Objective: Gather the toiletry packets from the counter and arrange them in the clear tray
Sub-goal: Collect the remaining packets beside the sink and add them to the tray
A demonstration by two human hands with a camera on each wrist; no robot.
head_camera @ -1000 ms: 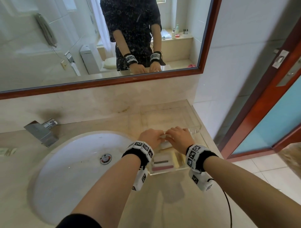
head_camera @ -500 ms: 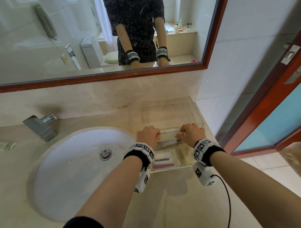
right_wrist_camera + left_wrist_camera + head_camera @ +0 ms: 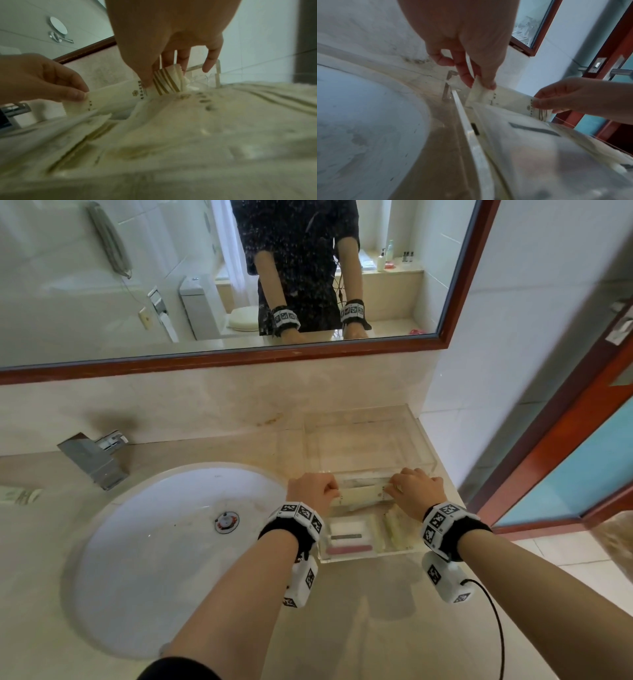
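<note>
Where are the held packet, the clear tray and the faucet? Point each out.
held packet [image 3: 363,495], head view, its bare middle between the hands.
clear tray [image 3: 424,440], head view, right rim.
faucet [image 3: 89,456], head view, spout top.

Beige marble counter [image 3: 342,628], white sink [image 3: 154,542] set into it, clear tray [image 3: 424,440] at its right end, small packet [image 3: 20,496] at far left
</note>
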